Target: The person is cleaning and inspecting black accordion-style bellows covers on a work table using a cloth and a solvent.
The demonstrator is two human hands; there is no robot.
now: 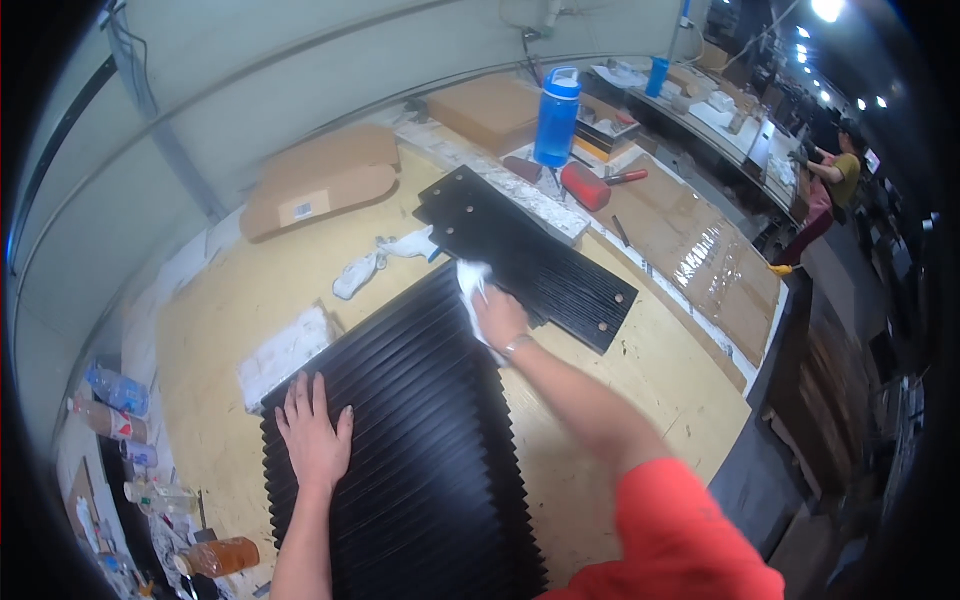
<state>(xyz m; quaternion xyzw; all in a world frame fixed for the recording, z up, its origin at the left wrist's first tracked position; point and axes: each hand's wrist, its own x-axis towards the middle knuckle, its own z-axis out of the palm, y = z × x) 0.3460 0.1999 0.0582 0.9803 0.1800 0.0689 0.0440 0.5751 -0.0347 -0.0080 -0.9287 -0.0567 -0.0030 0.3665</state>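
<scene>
A black ribbed panel (400, 420) with saw-toothed sides lies in front of me on the yellowish tabletop. My left hand (315, 435) rests flat on its left part, fingers spread. With my right hand (500, 318) I hold a white cloth (474, 290) against the panel's far right corner. Just beyond, black wood-grained boards (530, 255) with round holes near their ends lie stacked and offset. A crumpled white glove or rag (360, 272) sits to the left of them. A white block (288, 355) touches or nearly touches the panel's far left edge.
A brown cardboard piece (320, 185) lies at the back left. A blue water bottle (557, 118) and a red mallet (590, 186) stand beyond the boards. Several bottles, one with amber liquid (218, 557), line the left side. Another person (838, 180) works far right.
</scene>
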